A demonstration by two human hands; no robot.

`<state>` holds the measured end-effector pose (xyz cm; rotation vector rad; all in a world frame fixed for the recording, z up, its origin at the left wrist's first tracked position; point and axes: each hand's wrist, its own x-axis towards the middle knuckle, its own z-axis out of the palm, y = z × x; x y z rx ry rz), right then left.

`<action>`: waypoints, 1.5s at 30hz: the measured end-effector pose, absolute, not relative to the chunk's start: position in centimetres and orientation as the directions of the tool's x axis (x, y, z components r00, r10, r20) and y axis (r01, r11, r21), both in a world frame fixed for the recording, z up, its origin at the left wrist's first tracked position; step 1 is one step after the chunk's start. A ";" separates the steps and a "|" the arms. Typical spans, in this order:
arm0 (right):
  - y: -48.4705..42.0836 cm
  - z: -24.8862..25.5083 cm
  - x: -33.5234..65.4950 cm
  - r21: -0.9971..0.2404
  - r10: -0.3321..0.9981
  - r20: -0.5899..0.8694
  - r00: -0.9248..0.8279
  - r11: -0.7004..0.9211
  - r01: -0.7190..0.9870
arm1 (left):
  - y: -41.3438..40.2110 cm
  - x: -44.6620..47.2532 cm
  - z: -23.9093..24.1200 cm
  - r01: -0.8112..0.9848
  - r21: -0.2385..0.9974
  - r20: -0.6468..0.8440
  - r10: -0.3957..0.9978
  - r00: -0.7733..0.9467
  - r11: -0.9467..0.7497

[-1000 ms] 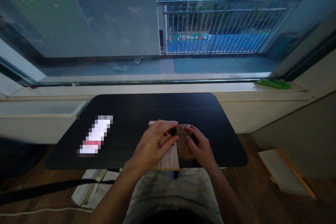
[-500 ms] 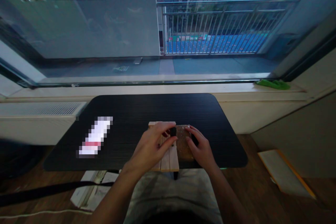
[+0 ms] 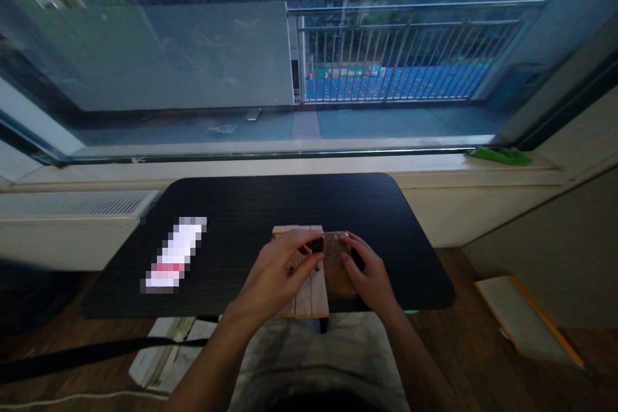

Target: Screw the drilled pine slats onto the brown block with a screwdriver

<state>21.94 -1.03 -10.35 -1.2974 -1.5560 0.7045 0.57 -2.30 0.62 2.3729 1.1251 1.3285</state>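
Note:
My left hand [image 3: 280,268] lies over a pale wooden slatted board [image 3: 305,301] near the table's front edge. Its thumb and forefinger pinch a small black piece [image 3: 318,244] above the board's right side. Right beside the board sits a flat brown block [image 3: 335,277] with a shiny, wrapped-looking surface. My right hand [image 3: 371,270] is curled at the block's right edge, its thumb and fingertips holding it from that side. The left part of the board is hidden under my left hand.
Both pieces rest on a black table [image 3: 232,206]. A pixelated bright rectangle [image 3: 176,254] lies at the left. Beyond the table are a windowsill [image 3: 338,164] with a green cloth [image 3: 502,155], and a radiator [image 3: 82,203] at the left. A white panel [image 3: 526,318] lies on the floor at right.
The whole view has shifted very slightly. Both hands keep their places; the black piece in my left fingers appears slightly lower or more covered.

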 end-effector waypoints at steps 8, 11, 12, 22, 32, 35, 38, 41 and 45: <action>-1.0 -10.4 21.9 -0.868 0.951 0.309 0.005 0.280 0.410 | -2.4 0.6 0.6 0.513 0.500 0.646 0.695 0.316 -0.698; -1.0 -10.4 22.0 -0.867 0.948 0.318 0.008 0.287 0.407 | -2.4 0.6 0.6 0.510 0.498 0.647 0.692 0.321 -0.701; -1.0 -10.4 22.0 -0.867 0.947 0.322 0.011 0.290 0.405 | -2.4 0.6 0.6 0.508 0.500 0.645 0.694 0.322 -0.701; -1.0 -10.5 21.9 -0.868 0.944 0.328 0.024 0.291 0.401 | -2.4 0.6 0.6 0.507 0.524 0.619 0.715 0.325 -0.684; -1.1 -10.3 21.8 -0.870 0.946 0.324 0.025 0.288 0.400 | -2.5 0.7 0.8 0.490 0.542 0.607 0.721 0.333 -0.683; -1.1 -10.3 21.9 -0.872 0.947 0.320 0.022 0.285 0.398 | -2.5 0.6 0.8 0.493 0.542 0.602 0.724 0.336 -0.680; -1.1 -10.4 21.9 -0.872 0.946 0.323 0.024 0.288 0.396 | -2.5 0.5 0.8 0.484 0.527 0.625 0.704 0.337 -0.699; -1.1 -10.4 21.9 -0.868 0.943 0.332 0.020 0.297 0.398 | -2.4 0.5 0.8 0.464 0.523 0.638 0.689 0.344 -0.715; -1.0 -10.3 21.9 -0.861 0.942 0.335 0.011 0.302 0.410 | -2.3 0.5 0.7 0.451 0.511 0.656 0.671 0.345 -0.732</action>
